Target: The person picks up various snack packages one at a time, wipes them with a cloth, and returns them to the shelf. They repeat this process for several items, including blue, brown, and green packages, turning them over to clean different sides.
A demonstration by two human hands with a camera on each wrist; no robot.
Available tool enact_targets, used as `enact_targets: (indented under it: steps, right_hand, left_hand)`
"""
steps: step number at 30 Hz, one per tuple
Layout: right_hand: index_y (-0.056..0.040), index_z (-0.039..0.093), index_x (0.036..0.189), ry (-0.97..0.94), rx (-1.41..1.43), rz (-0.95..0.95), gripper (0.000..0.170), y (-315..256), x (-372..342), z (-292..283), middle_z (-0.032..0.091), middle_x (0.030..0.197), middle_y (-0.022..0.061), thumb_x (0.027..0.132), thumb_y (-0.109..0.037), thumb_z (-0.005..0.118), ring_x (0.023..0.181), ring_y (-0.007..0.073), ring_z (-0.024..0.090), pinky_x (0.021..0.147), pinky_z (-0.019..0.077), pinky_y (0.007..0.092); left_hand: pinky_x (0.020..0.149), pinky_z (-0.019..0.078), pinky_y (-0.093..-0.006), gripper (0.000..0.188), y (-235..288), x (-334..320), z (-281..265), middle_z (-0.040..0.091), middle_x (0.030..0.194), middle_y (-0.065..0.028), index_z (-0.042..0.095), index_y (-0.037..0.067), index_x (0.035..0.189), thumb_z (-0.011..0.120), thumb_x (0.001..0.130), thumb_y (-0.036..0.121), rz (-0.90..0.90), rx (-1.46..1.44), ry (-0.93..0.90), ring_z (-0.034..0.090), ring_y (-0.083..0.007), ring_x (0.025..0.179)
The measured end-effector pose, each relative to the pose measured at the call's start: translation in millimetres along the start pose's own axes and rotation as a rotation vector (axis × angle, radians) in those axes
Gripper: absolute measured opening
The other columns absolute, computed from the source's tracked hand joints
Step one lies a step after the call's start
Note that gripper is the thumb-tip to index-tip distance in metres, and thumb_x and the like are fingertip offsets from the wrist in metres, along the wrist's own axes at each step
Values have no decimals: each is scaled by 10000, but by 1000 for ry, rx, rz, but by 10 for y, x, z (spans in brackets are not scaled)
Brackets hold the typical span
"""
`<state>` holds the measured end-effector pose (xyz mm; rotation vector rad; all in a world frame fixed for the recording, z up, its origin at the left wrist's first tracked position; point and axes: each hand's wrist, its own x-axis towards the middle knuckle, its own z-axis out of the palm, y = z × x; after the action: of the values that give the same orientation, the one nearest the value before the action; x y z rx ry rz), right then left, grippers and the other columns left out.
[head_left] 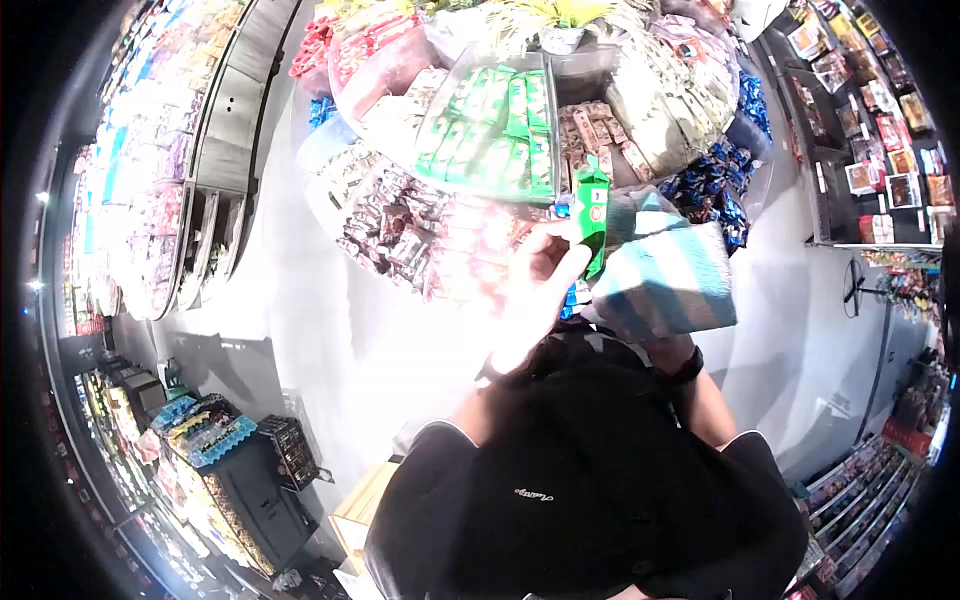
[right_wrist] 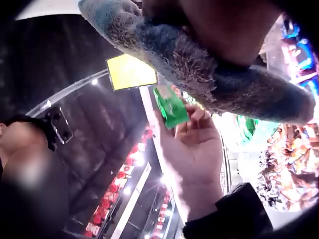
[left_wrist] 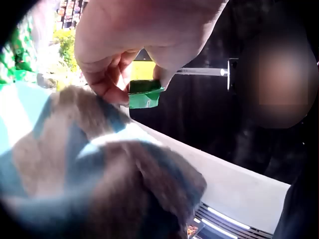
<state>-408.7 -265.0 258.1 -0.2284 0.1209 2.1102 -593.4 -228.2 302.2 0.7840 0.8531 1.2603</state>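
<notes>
A small green snack packet [head_left: 592, 222] stands upright between the thumb and fingers of my left hand [head_left: 545, 280], which pinches its side. From the left wrist view, the thumb and fingertips press on both edges of the green wrapper [left_wrist: 145, 93]. My right hand [right_wrist: 214, 30] grips a fuzzy towel [head_left: 665, 275] with pale blue, white and grey stripes, folded over and hiding most of its fingers in the head view. Packet and towel are side by side in front of my chest. A bit of blue wrapper [head_left: 572, 300] shows just below the left hand.
Ahead is a round display of clear bins. One bin [head_left: 553, 130] holds green packets; brown-wrapped sweets [head_left: 395, 225] and blue-wrapped ones [head_left: 715, 185] lie around it. Packed shelves [head_left: 880, 140] stand on the right, another snack rack [head_left: 150, 150] on the left, and a dark stand [head_left: 250, 500] behind left.
</notes>
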Motion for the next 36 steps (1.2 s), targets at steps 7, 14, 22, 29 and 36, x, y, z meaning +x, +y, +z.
enact_targets:
  steps: [7,14,22,29,36]
  right_hand:
    - [-38,431,1321,11,-489,-373,489,274,312,408,580,1154,73,886,-146,628,989,168,612,835,535,310]
    - [-36,431,1310,45,-585,-401,538,114,274,90,589,1137,133,987,-459,351,1006,244,602,867,521,387]
    - [-16,503,1211,116,-381,-453,324,59,192,426,619,1072,126,967,-227,475,928,238,645,778,561,353]
    - [-15,492,1228,150,-394,-499,354,55,198,471,614,1087,123,976,-258,436,936,233,638,795,550,349]
    - [-15,481,1245,185,-413,-499,386,74,188,523,609,1102,120,986,-289,398,944,228,631,811,539,345]
  left_hand:
    - [746,481,-341,356,30,-184,87,616,888,-152,624,-17,1073,726,760,117,308,740,16,613,-278,824]
    - [733,492,-379,382,18,-297,64,609,915,-138,608,7,1051,756,716,118,430,958,-12,598,-310,832]
    - [681,502,-349,427,45,-255,167,593,867,-112,617,37,1016,813,639,82,491,941,-51,601,-284,789]
    - [707,494,-328,367,125,-242,205,616,942,-139,595,25,1051,761,757,167,81,780,-45,617,-259,822]
    - [718,487,-265,368,80,-209,171,642,944,-71,570,24,1136,722,830,160,-209,295,-82,591,-115,808]
